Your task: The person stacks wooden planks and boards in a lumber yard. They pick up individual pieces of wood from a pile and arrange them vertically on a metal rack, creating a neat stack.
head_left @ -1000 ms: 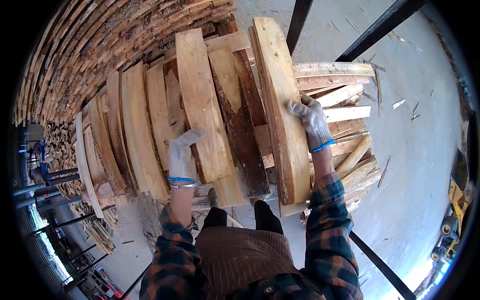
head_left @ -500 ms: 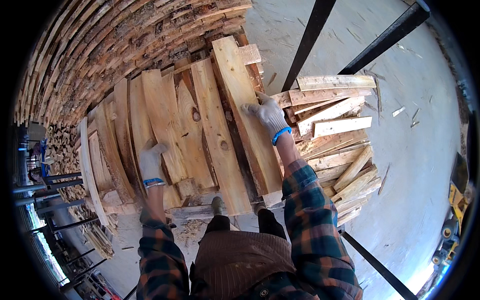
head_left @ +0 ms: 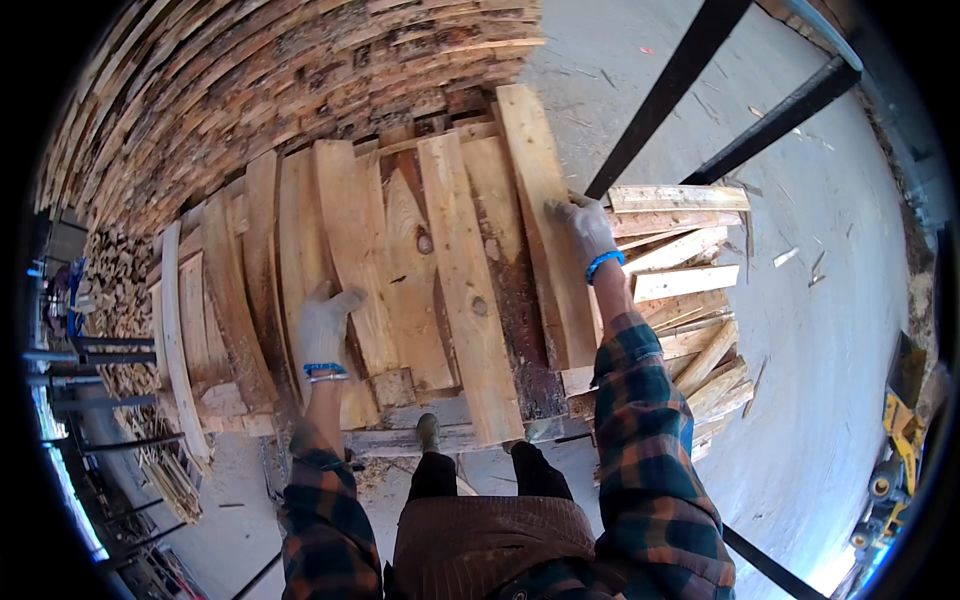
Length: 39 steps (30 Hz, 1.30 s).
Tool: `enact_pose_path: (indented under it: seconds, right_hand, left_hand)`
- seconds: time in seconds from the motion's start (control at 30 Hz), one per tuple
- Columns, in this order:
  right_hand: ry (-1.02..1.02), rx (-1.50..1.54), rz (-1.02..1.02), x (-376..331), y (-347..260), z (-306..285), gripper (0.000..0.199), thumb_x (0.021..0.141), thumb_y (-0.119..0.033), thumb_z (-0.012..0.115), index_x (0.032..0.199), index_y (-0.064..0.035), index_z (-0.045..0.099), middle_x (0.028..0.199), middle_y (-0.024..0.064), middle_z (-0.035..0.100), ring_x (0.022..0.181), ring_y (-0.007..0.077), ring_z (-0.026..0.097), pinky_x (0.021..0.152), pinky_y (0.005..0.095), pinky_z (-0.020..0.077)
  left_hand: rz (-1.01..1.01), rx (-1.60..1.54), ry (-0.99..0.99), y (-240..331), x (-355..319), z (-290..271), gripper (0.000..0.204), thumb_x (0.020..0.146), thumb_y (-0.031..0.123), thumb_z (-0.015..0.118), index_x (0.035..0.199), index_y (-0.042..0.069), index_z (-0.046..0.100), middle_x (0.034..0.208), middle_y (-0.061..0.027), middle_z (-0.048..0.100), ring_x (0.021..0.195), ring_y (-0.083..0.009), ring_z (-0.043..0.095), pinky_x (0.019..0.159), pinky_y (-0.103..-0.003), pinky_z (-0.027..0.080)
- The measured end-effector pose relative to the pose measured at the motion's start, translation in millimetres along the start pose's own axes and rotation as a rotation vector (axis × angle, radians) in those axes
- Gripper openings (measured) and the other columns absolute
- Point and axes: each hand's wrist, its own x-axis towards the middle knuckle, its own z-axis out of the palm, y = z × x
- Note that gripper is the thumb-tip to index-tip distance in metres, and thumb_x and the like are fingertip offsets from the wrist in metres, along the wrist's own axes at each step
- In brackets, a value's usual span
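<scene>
Concrete floor (head_left: 800, 330) carries a wooden pallet (head_left: 420, 435), apparently, topped with planks (head_left: 460, 290).

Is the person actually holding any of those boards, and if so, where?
The right hand grips the long pale plank by its right edge, about midway along. The left hand lies flat on another board; no clear grip there.

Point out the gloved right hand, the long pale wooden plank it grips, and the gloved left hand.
gloved right hand (head_left: 583, 232), head view, back of the glove.
long pale wooden plank (head_left: 535, 160), head view, upper face.
gloved left hand (head_left: 325, 325), head view, back of the glove.
</scene>
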Motion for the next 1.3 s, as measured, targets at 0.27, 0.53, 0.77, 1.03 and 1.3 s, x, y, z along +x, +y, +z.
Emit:
enact_pose_path:
  seconds: [0.27, 0.53, 0.77, 1.03, 1.3]
  right_hand:
    - [0.060, -0.804, -0.031, -55, -66, 31, 0.094, 0.078, -0.055, 0.071, 0.151, -0.0137, 0.029, 0.131, 0.0235, 0.053, 0.116, 0.0391, 0.058, 0.092, 0.0463, 0.0508]
    - [0.042, -0.428, -0.081, -89, -78, 6, 0.090, 0.071, -0.045, 0.077, 0.145, -0.0067, 0.042, 0.112, 0.0267, 0.066, 0.101, 0.0351, 0.067, 0.091, 0.0400, 0.0526]
    - [-0.168, -0.447, -0.067, -177, -205, 221, 0.091, 0.073, -0.049, 0.077, 0.140, -0.0073, 0.033, 0.123, 0.0294, 0.053, 0.108, 0.0407, 0.060, 0.087, 0.0483, 0.0525]
    - [-0.062, -0.837, 0.080, -160, -235, 317, 0.086, 0.086, -0.025, 0.062, 0.154, -0.0016, 0.016, 0.124, 0.0269, 0.054, 0.112, 0.0384, 0.055, 0.085, 0.0476, 0.0499]
    - [-0.200, -0.340, 0.020, -155, -236, 256, 0.089, 0.084, -0.027, 0.068, 0.152, 0.0005, 0.018, 0.112, 0.0254, 0.063, 0.104, 0.0346, 0.063, 0.087, 0.0438, 0.0520]
  left_hand:
    - [-0.029, 0.057, 0.021, -40, 34, -27, 0.073, 0.070, 0.029, 0.076, 0.130, -0.007, 0.056, 0.113, -0.0195, 0.068, 0.107, -0.0267, 0.064, 0.094, -0.033, 0.047]
    - [0.014, -0.370, -0.147, 32, -32, -123, 0.057, 0.080, 0.005, 0.064, 0.132, -0.011, 0.049, 0.114, -0.0152, 0.066, 0.100, -0.0214, 0.065, 0.091, -0.031, 0.052]
    - [0.191, 0.234, 0.173, -47, 41, -346, 0.053, 0.081, 0.011, 0.060, 0.129, -0.009, 0.053, 0.113, -0.0138, 0.066, 0.100, -0.0223, 0.065, 0.090, -0.033, 0.051]
    - [0.341, 0.845, 0.414, -33, 25, -270, 0.075, 0.086, 0.045, 0.066, 0.140, -0.001, 0.044, 0.108, -0.0295, 0.062, 0.093, -0.0399, 0.064, 0.081, -0.046, 0.052]
    - [0.292, 1.072, 0.444, -36, 36, -267, 0.083, 0.086, 0.051, 0.063, 0.148, 0.006, 0.032, 0.114, -0.0288, 0.059, 0.096, -0.0459, 0.063, 0.082, -0.052, 0.053]
